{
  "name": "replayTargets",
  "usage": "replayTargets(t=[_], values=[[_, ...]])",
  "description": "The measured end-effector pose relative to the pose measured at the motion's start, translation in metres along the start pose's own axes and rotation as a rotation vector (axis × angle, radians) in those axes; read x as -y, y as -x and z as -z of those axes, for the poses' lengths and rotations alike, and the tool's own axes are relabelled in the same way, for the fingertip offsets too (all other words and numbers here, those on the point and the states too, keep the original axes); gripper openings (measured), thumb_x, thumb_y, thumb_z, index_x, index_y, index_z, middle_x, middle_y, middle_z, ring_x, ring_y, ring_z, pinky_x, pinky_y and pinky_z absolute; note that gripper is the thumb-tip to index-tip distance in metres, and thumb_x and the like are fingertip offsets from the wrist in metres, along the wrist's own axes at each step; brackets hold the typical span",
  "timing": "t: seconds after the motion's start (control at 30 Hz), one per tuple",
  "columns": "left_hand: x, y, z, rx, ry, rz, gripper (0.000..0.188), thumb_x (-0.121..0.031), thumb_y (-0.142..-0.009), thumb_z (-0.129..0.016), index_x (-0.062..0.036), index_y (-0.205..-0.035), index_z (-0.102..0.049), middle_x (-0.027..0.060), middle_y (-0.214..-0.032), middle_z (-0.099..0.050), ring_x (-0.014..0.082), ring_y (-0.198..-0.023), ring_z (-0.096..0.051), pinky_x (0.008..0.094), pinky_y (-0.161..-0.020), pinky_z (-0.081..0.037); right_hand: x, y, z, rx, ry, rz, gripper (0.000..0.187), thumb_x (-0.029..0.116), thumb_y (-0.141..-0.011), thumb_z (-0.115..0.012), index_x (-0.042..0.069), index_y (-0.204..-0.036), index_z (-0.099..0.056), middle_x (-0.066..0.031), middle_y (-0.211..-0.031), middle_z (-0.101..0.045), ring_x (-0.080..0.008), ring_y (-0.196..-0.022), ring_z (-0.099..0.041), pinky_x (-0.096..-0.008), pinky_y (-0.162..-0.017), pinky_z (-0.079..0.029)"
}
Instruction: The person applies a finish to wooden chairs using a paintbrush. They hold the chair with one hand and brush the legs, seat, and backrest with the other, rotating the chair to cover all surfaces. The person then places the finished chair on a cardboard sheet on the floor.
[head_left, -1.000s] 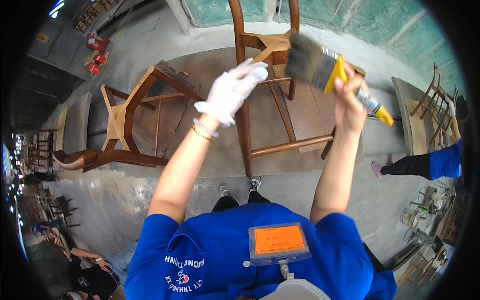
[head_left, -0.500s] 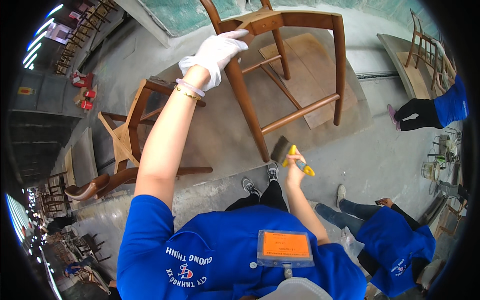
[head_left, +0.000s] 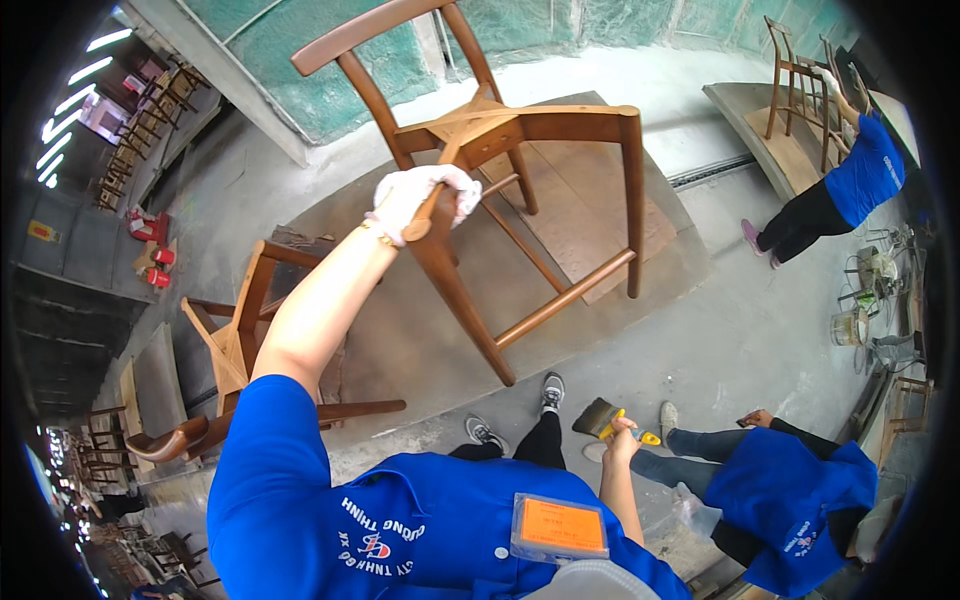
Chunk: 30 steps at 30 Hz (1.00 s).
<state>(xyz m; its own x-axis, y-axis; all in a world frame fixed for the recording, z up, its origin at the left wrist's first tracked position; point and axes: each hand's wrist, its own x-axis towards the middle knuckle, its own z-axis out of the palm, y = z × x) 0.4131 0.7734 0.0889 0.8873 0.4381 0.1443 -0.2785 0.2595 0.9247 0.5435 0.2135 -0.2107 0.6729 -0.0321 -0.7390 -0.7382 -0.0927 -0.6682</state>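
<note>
My left hand [head_left: 415, 202], in a white glove, is closed round the seat rail of a brown wooden chair frame [head_left: 575, 122], at the top of a front leg. The frame has a curved backrest, crossed pale braces where a seat panel would lie, and round stretchers between its legs. Low on the right, my bare right hand [head_left: 622, 440] grips a flat paintbrush [head_left: 602, 418] by its yellow and grey handle. Its wide dark bristles point left, apart from the chair.
A second wooden chair frame [head_left: 238, 345] lies on its side at the left. Brown sheets [head_left: 375, 350] cover the floor under both. Co-workers in blue shirts [head_left: 785, 490] are at the right, one beside another chair [head_left: 790, 90]. Red containers [head_left: 158, 265] stand far left.
The backrest has come into view and the chair sits lower in the picture. My left hand now wraps round the rail corner. My right hand has drawn the brush down and right, away from the chair.
</note>
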Motion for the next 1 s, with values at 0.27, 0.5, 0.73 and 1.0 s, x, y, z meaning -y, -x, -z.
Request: replayTargets(t=[0.27, 0.5, 0.73, 1.0], values=[[0.046, -0.019, -0.033, -0.127, 0.081, -0.167, 0.045, -0.038, -0.104, -0.059, 0.0069, -0.102, -0.068, 0.0214, -0.091, -0.065, 0.0289, -0.083, -0.062, 0.0367, -0.073, -0.050, 0.040, -0.080, 0.025, 0.016, 0.114, 0.057, 0.020, -0.008, -0.083, -0.066, 0.011, -0.085, -0.068, -0.0012, -0.084, -0.068, -0.0154, -0.074, -0.065, -0.0314, -0.063, -0.052], [0.160, -0.102, -0.125, -0.580, 0.575, -0.461, 0.023, -0.019, -0.099, -0.058, 0.0032, -0.101, -0.064, 0.0163, -0.101, -0.067, 0.0228, -0.100, -0.062, 0.0355, -0.092, -0.048, 0.083, -0.125, 0.008, 0.088, 0.203, 0.066, 0.022, -0.004, -0.084, -0.069, 0.018, -0.086, -0.066, 0.0007, -0.090, -0.070, -0.0180, -0.087, -0.068, -0.0385, -0.072, -0.052], [0.143, -0.228, -0.178, -1.466, 0.322, 0.068, 0.127, -0.032, -0.088, -0.081, -0.0146, -0.169, 0.016, 0.0195, -0.140, -0.062, 0.0305, -0.117, -0.065, 0.0493, -0.098, -0.053, 0.112, -0.127, 0.002, 0.081, 0.092, 0.099, 0.023, -0.006, -0.083, -0.069, 0.015, -0.090, -0.063, 0.0007, -0.089, -0.067, -0.0158, -0.086, -0.068, -0.0336, -0.071, -0.053], [0.156, -0.175, -0.135, -0.927, 0.297, 0.184, 0.118, -0.023, -0.093, -0.082, -0.0124, -0.171, 0.005, 0.0179, -0.161, -0.046, 0.0273, -0.143, -0.051, 0.0402, -0.121, -0.039, 0.115, -0.123, 0.004, 0.117, 0.073, 0.054, 0.030, -0.009, -0.083, -0.067, 0.020, -0.089, -0.061, 0.0052, -0.090, -0.064, -0.0125, -0.091, -0.064, -0.0359, -0.079, -0.052]])
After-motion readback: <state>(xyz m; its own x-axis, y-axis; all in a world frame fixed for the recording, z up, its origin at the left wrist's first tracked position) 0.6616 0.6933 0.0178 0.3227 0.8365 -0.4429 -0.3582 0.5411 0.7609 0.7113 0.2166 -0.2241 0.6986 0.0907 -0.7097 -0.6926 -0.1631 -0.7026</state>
